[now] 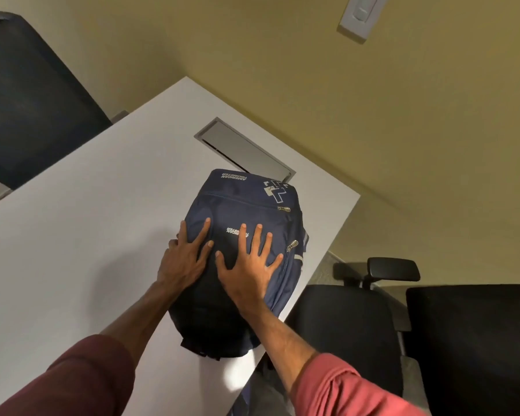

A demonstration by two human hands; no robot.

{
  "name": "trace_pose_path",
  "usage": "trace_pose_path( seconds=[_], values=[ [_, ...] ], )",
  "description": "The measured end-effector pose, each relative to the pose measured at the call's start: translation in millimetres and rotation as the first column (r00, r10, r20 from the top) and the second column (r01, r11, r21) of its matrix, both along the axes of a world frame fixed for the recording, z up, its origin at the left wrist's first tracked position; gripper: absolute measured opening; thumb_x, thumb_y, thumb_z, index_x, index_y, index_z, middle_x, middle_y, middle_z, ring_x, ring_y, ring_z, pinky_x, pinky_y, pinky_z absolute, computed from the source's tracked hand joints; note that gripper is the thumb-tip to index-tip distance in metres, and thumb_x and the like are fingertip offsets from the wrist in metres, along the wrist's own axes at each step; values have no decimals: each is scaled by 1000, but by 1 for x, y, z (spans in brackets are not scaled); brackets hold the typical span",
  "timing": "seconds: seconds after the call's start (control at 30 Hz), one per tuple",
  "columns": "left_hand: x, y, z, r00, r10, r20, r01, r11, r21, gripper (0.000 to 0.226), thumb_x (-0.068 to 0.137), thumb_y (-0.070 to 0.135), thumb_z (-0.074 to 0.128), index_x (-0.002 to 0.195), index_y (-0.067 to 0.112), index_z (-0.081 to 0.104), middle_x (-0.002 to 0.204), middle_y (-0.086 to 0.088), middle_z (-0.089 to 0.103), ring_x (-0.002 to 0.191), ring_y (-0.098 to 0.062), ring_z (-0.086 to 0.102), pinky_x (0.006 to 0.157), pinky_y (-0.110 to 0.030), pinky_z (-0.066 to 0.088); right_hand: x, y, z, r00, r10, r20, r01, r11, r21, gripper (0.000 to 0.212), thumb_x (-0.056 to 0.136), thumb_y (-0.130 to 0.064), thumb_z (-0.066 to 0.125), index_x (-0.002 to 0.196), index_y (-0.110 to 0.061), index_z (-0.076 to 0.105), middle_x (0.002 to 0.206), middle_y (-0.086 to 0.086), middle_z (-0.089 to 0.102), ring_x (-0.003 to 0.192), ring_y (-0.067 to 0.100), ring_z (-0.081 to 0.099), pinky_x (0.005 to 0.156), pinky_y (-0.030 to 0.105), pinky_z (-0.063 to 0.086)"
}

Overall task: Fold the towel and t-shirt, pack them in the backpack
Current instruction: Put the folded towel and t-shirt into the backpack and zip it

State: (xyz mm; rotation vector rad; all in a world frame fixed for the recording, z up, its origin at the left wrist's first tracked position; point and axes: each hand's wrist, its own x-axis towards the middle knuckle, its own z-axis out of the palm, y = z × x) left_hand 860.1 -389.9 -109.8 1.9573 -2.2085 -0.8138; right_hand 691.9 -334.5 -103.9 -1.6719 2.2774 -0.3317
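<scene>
Right at the near corner of the flat white table (pixel 72 235) lies a navy blue fabric backpack (pixel 246 205), front panel up. Its dark lower end reaches the table's edge and its top end points away towards the wall. It looks plump and rounded. White lettering is printed across the front and again near the top, beside a white cross-shaped emblem, and two metal zip pulls show along its right side. Both zips appear drawn closed, so what it holds cannot be seen. Two arms in dark red long sleeves reach in over it. The left hand (pixel 186 256) lies flat on the pack's left shoulder with its fingers spread and straight, and its outermost fingers slip over the flank, partly out of sight. The right hand (pixel 246 265) is just beside it, palm down on the middle of the front panel, fingers splayed wide, gripping nothing. Just beyond the pack a grey rectangular cable hatch (pixel 246 148) is set into the tabletop, its near corner hidden behind the bag. A black office chair (pixel 357 325) stands to the right of the table, and another dark chair (pixel 27 100) at the far left is cut off by the frame.
</scene>
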Motion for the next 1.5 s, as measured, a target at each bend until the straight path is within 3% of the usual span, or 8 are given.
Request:
trace_pose_path(
  seconds=[0.17, 0.47, 0.57, 0.7, 0.8, 0.93, 1.3, 1.5],
  values=[
    [-26, -17, 1, 995, -98, 10, 98, 993, -59, 64, 107, 66, 22, 166, 55, 2, 174, -21, 17, 136, -51, 47, 105, -62, 50, -34, 9, 1, 999, -53, -3, 53, 999, 0, 101, 91, -89, 41, 172, -43, 1, 181, -5, -13, 166, 28, -18, 126, 76, 0],
    [-70, -72, -8, 968, -249, 40, 252, 961, -115, 66, 106, 69, 15, 169, 47, 13, 173, -24, 21, 130, -52, 52, 100, -61, 54, -66, -20, -3, 979, -203, 23, 204, 978, -50, 99, 89, -87, 46, 171, -42, 13, 182, -2, -1, 168, 30, -7, 123, 78, 4],
    [-85, -83, -3, 970, -237, 60, 241, 967, -82, 63, 109, 64, 21, 169, 46, 13, 176, -18, 14, 142, -53, 42, 110, -66, 45, -72, -31, -2, 970, -244, 14, 244, 965, -93, 96, 89, -87, 46, 170, -43, 20, 182, -2, 4, 168, 30, -1, 124, 77, 7],
    [-100, -81, 3, 967, -241, 78, 249, 962, -110, 69, 107, 65, 24, 170, 41, 9, 178, -12, 5, 159, -50, 15, 126, -68, 20, -77, -49, -4, 961, -277, -11, 275, 957, -96, 94, 91, -87, 41, 170, -41, 22, 182, -1, 3, 168, 31, 1, 123, 77, 9],
    [-109, -80, 6, 947, -299, 115, 316, 931, -183, 66, 110, 61, 19, 171, 40, 8, 180, -9, 4, 164, -43, 5, 131, -64, 13, -82, -65, -6, 958, -287, 1, 287, 955, -72, 94, 92, -86, 40, 171, -40, 16, 182, 1, 0, 168, 33, -1, 122, 79, 10],
    [-122, -99, 2, 937, -325, 129, 343, 927, -151, 65, 109, 60, 11, 170, 42, 0, 180, -3, -2, 165, -37, -9, 132, -62, 4, -92, -86, -9, 952, -307, 9, 307, 950, -60, 96, 92, -87, 38, 171, -40, 15, 181, 3, 0, 167, 34, -1, 122, 79, 10],
    [-159, -163, -4, 919, -376, 121, 390, 913, -121, 67, 105, 65, 0, 169, 45, -4, 180, 3, -7, 165, -33, -12, 131, -58, -2, -128, -140, -19, 937, -349, 6, 349, 935, -61, 97, 90, -89, 36, 171, -40, 14, 181, 5, 2, 167, 37, 0, 122, 81, 10],
    [-169, -180, -11, 911, -387, 139, 404, 906, -126, 78, 95, 75, -19, 168, 46, -12, 180, 3, -13, 164, -32, -16, 131, -54, -8, -136, -157, -26, 927, -374, 25, 375, 924, -71, 81, 102, -78, 32, 171, -41, 13, 181, 3, 0, 167, 36, 0, 122, 80, 11]
  ],
)
